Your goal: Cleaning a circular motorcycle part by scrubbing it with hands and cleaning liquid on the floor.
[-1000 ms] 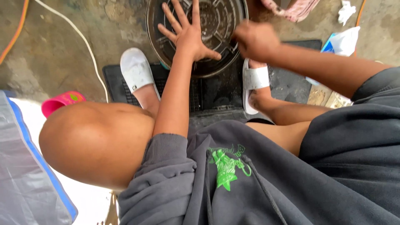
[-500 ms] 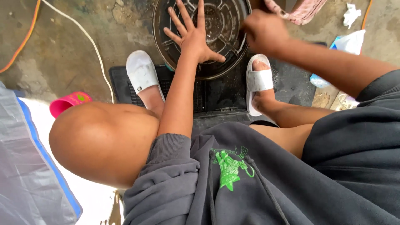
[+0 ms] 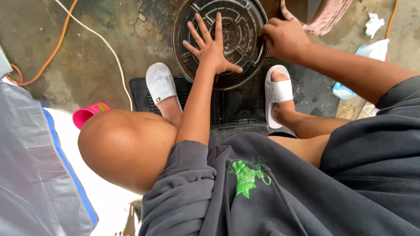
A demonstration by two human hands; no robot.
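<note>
**Hands on a round black lid, ground level**

Person crouched, seen from above; grey hoodie [image 3: 262, 192] with a green print fills the lower frame, bare knee at left.

Round black lid [image 3: 221, 41], ribbed with raised rings and spokes, wet-looking, lies flat on the ground in front of the feet. Its near edge overlaps a black mat [image 3: 232, 105].

Left hand [image 3: 214, 46] pressed flat on the lid, fingers spread wide, thumb pointing right. Nothing gripped; palm down, holding the lid in place.

Right hand [image 3: 284, 39] at the lid's right rim, fingers curled into a closed fist. What it holds, if anything, cannot be told; the knuckles hide it.

Feet in white slides: left slide [image 3: 161, 84] beside the lid's left edge, right slide [image 3: 278, 89] just below its right edge, both on the mat.

Around: wet, stained concrete. White cable [image 3: 103, 43] and orange cable [image 3: 52, 52] run across upper left. Pink cup [image 3: 87, 114] near the knee. Pink basin [image 3: 323, 17] rim above the right hand. Crumpled white bag [image 3: 372, 48] at far right. Grey tarp with blue edge [image 3: 39, 175] lower left.
</note>
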